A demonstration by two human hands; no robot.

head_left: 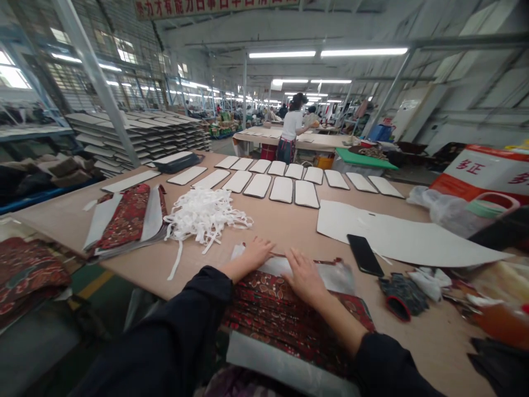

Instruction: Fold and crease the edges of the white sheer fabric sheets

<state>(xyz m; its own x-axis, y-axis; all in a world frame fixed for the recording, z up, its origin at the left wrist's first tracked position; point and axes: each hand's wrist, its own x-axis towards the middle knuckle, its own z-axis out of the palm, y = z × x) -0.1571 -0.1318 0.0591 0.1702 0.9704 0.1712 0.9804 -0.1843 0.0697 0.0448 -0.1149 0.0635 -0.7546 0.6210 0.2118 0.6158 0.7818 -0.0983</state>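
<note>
- Well, at the far left, a folded pile of red paisley fabric (28, 270) lies beyond the edge of the wooden cutting table (70, 223).
- On the table, a stack of red paisley pieces with pale backing (126, 220) sits beside a loose tangle of white straps (202, 215).
- The left hand (257, 253) lies flat, palm down, on a pale lining piece (285, 267), with its fingers spread and nothing clamped.
- The right hand (305, 277) lies flat beside it, a little apart, also ungripped. Both rest at the near table edge on a red paisley panel (285, 317), smoothing it in place.
- Beyond the hands, rows of white rounded panels (281, 189) line the table.
- To the right lie a large curved pale sheet (397, 231), a black phone (365, 255) touching it, and a dark patterned scrap with red trim (400, 295).
- Further back, a co-worker (292, 124) stands at another table.
</note>
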